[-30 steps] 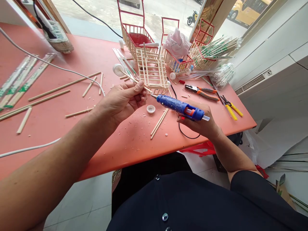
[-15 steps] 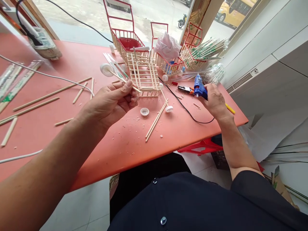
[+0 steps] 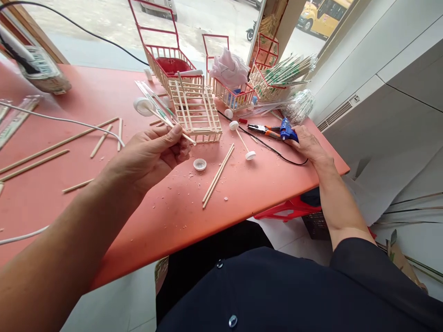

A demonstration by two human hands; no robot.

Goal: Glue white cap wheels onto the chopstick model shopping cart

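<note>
My left hand (image 3: 152, 154) is closed, pinching a thin wooden stick (image 3: 188, 138) with a white bottle cap (image 3: 141, 105) on its far end, held above the orange table (image 3: 166, 216). My right hand (image 3: 308, 144) rests at the table's right edge, fingers on the blue glue gun (image 3: 287, 130) lying there; its black cord (image 3: 273, 150) runs across the table. A bare wooden stick cage (image 3: 195, 113) stands just beyond my left hand. A loose white cap (image 3: 200, 164) lies below it.
A stick axle with two white caps (image 3: 242, 140) and a pair of chopsticks (image 3: 218, 175) lie mid-table. Red-framed stick carts (image 3: 166, 60), orange-handled pliers (image 3: 265, 130), wrapped chopstick bundles (image 3: 289, 69), loose sticks (image 3: 58, 145) and a white cable (image 3: 62, 120) crowd the table.
My right hand carried the glue gun from in front of me to the table's right edge and laid it down. My left hand kept hold of the stick.
</note>
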